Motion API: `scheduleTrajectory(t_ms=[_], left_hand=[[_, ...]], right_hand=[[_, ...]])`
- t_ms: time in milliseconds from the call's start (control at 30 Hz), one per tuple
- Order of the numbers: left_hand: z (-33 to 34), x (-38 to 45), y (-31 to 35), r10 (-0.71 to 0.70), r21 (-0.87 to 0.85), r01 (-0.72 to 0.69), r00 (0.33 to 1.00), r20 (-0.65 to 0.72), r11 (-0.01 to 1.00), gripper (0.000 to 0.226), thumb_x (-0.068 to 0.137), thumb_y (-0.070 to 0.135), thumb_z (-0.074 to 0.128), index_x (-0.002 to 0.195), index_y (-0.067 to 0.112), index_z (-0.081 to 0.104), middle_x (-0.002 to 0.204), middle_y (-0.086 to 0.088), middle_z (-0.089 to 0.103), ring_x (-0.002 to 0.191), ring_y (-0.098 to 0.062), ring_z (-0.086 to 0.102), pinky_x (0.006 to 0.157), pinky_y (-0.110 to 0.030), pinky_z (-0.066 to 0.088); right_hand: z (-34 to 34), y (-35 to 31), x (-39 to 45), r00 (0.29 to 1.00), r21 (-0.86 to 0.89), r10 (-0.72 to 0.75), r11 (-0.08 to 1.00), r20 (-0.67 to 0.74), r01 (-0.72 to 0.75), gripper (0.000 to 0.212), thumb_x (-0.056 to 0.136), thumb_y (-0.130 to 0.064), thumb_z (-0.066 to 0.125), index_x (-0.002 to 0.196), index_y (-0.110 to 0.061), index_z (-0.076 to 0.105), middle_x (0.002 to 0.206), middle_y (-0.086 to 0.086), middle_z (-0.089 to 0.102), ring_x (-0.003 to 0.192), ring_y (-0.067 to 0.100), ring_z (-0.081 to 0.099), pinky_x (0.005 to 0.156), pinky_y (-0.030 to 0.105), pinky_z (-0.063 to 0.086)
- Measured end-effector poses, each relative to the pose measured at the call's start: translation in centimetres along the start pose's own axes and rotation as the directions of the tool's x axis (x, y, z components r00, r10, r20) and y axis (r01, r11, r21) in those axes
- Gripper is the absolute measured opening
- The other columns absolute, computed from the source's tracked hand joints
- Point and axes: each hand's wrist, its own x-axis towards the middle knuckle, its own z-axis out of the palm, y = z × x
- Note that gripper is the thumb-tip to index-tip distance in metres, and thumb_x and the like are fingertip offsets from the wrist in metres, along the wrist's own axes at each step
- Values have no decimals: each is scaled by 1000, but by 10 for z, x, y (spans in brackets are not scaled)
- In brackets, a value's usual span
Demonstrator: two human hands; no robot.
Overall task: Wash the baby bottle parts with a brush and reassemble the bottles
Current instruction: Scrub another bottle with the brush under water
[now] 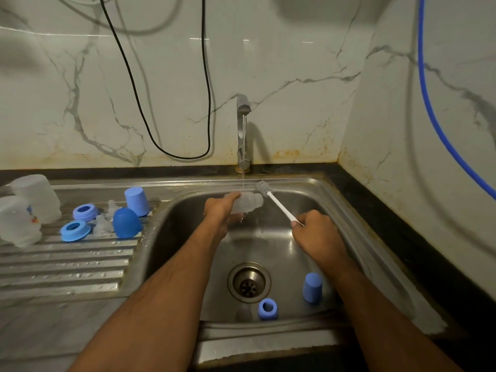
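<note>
We note L hand gripping clear plastic bottle under tap stream; R hand gripping white-handled bristle brush at bottle mouth, far side of steel sink.

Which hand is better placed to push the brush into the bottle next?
Right. The right hand grips the brush, whose head sits beside the bottle mouth. The left hand holds that bottle.

Home kitchen (steel sink, tap)
</note>
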Motion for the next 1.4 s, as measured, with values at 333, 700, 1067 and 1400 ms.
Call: scheduleTrajectory(t_ms=[333, 700, 1067, 1400], left_hand=[[-7, -7, 1, -360, -232, 393, 917, 172, 890, 44, 89, 39, 74, 104, 0, 60, 99, -18, 68, 86, -25, 67, 78, -28, 59], [-5, -17, 10, -429, -477, 561, 826, 364, 676, 45, 92, 20, 69, 123, -9, 55, 116, -30, 64, 93, -41, 72, 66, -44, 63], [5, -5, 4, -464, -673, 533, 832, 306, 512, 56, 95, 11, 67, 141, -6, 41, 127, -36, 54, 106, -51, 62, 74, -58, 60], [-6, -13, 6, -412, -202, 474, 866, 283, 857, 61, 89, 8, 74, 140, 0, 42, 137, -25, 53, 125, -40, 55, 88, -50, 55]], right_hand=[[-1, 1, 0, 1000, 5, -28, 1000, 9, 28, 24, 103, -30, 54, 104, -13, 71, 73, -6, 58, 62, 2, 51, 51, 16, 33], [-2, 1, 0, 999, -7, -31, 999, 5, 31, 25, 103, -31, 54, 106, -12, 71, 70, -7, 53, 59, 0, 46, 49, 15, 28], [1, 1, 0, 1000, 3, -28, 1000, 8, 28, 23, 103, -30, 54, 103, -13, 70, 77, -5, 59, 62, 1, 50, 50, 15, 31], [1, 1, 1, 1000, -9, -24, 1000, 16, 24, 23, 103, -31, 54, 104, -14, 69, 77, -5, 60, 63, 0, 51, 50, 16, 30]])
